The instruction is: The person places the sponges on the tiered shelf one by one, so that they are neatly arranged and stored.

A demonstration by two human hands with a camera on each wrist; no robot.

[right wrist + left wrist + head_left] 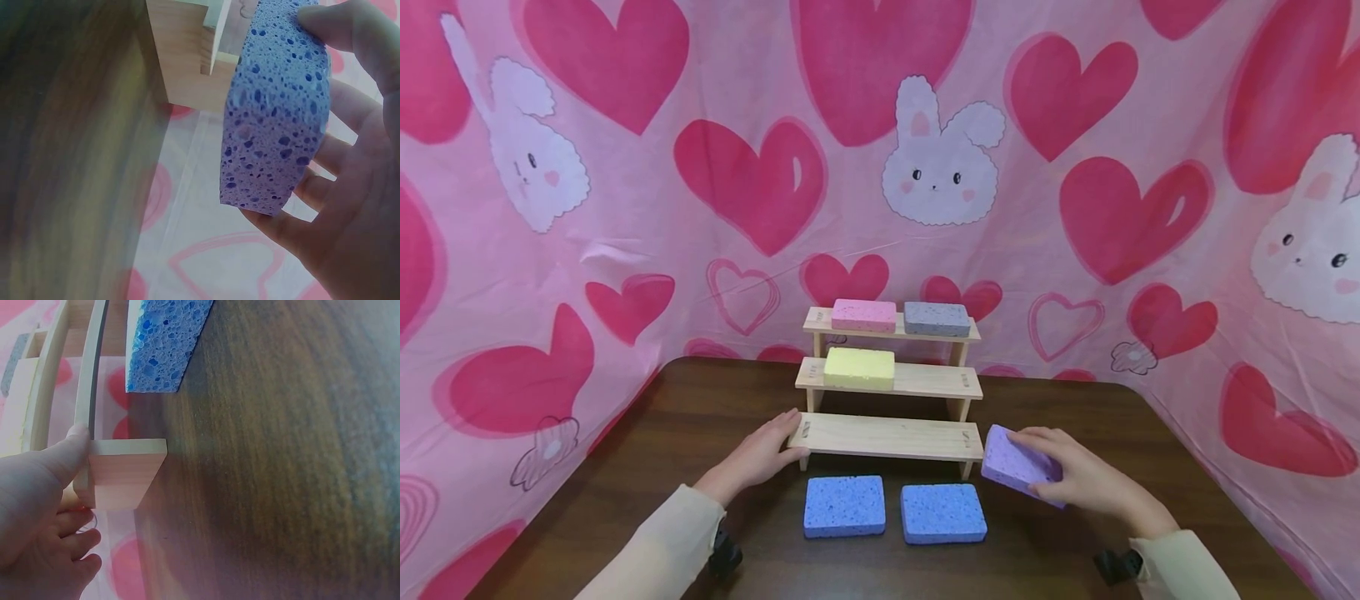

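A purple sponge (1017,460) is in my right hand (1075,473), just off the right end of a three-step wooden display rack (887,437). In the right wrist view, thumb and fingers grip the purple sponge (275,112) by opposite sides. My left hand (758,454) holds the left end of the rack's lowest step; the left wrist view has its thumb on the step's edge (84,434) and the fingers on the other side. Two blue sponges (845,506) (943,512) lie side by side on the table in front of the rack.
On the middle step, a yellow sponge (859,369) lies toward the left. The top step carries a pink sponge (863,315) and a grey sponge (936,318). The dark wooden table (700,400) is backed by a pink heart-and-rabbit cloth (850,208).
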